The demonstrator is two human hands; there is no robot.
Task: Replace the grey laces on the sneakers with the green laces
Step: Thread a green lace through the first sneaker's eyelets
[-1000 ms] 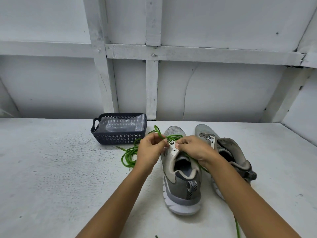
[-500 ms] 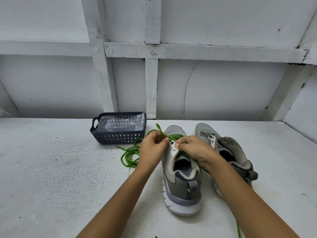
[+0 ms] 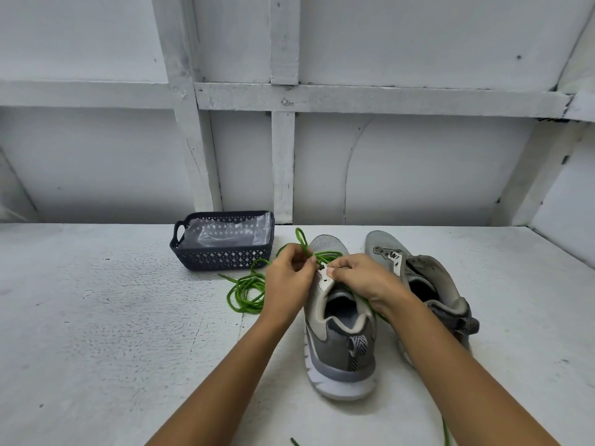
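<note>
White painted board wall (image 3: 418, 162), crossed wooden battens (image 3: 354, 98), rough white tabletop (image 3: 96, 317), soft even light

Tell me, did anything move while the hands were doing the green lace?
Hardly anything. The left hand and right hand keep pinching the green lace at the eyelets of the nearer sneaker; its loop by the left hand pokes up slightly higher. The other sneaker, basket and table stayed put.

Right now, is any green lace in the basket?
No, the green lace lies coiled on the table beside the basket.
</note>
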